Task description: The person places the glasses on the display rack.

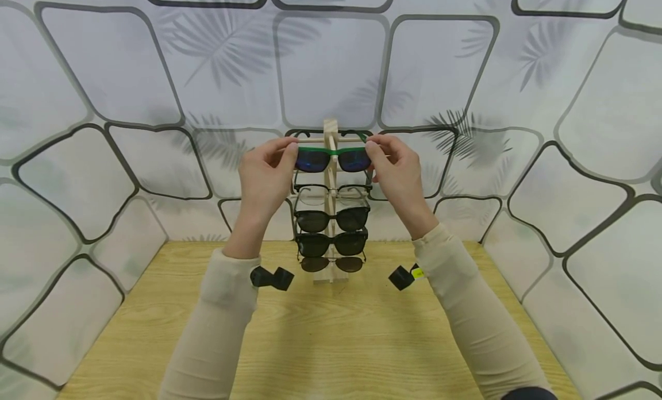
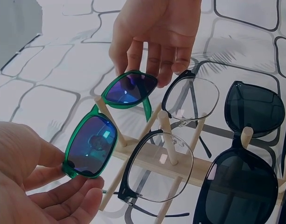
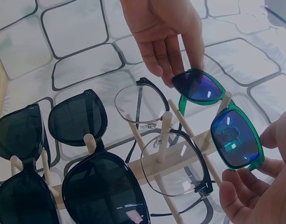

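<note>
Green-framed sunglasses (image 1: pixel 313 160) with blue-violet mirrored lenses are at the top of a wooden display stand (image 1: pixel 330 126), their bridge at an upper peg. My left hand (image 1: pixel 265 181) pinches their left end between thumb and fingers. At the opposite end, my right hand (image 1: pixel 399 176) pinches the frame near the hinge. Both wrist views show the green temples reaching back past the pegs. Just below are clear-lens glasses (image 2: pixel 129 177) with black brow bars, resting on their own pegs; neither hand touches them.
Lower on the stand hang black sunglasses (image 1: pixel 312 220), another dark pair (image 1: pixel 313 245) and thin-framed brown sunglasses (image 1: pixel 314 264). The stand's base (image 1: pixel 331 278) sits on a wood-grain table (image 1: pixel 331 342). Patterned cloth walls (image 1: pixel 331 72) enclose the back and sides.
</note>
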Available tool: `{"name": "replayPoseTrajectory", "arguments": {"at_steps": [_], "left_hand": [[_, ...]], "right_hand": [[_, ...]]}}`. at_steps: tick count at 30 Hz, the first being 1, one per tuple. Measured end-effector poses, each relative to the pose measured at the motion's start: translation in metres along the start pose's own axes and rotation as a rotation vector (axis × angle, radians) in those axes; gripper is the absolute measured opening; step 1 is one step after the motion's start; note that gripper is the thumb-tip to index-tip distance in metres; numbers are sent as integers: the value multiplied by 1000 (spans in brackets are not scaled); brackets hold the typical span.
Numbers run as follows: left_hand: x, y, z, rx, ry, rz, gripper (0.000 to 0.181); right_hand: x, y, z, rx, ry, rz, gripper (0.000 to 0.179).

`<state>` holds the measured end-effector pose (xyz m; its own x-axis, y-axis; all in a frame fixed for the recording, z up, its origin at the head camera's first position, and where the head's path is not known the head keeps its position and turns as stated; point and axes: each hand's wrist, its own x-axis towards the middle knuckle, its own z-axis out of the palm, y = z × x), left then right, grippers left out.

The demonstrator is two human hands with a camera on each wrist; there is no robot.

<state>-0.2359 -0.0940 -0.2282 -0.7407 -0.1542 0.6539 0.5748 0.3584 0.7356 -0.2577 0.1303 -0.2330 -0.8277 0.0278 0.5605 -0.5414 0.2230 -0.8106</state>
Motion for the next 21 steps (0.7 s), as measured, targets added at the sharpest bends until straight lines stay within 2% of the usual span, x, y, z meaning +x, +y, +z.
{"name": "replayPoseTrajectory", "arguments": {"at_steps": [8, 12, 17, 21], "left_hand": [[1, -1, -2, -3, 12, -30, 27], [0, -3, -5, 15, -4, -31, 30], [-7, -13, -17, 117, -19, 29, 33], [-19, -31, -28, 248, -58, 97, 36]], "right_hand": [[1, 0, -4, -4, 4, -3, 35], [0, 2, -8, -13, 7, -9, 34], [-7, 10, -18, -83, 17, -6, 36], [-16, 22, -29, -194, 6, -7, 39]]}}
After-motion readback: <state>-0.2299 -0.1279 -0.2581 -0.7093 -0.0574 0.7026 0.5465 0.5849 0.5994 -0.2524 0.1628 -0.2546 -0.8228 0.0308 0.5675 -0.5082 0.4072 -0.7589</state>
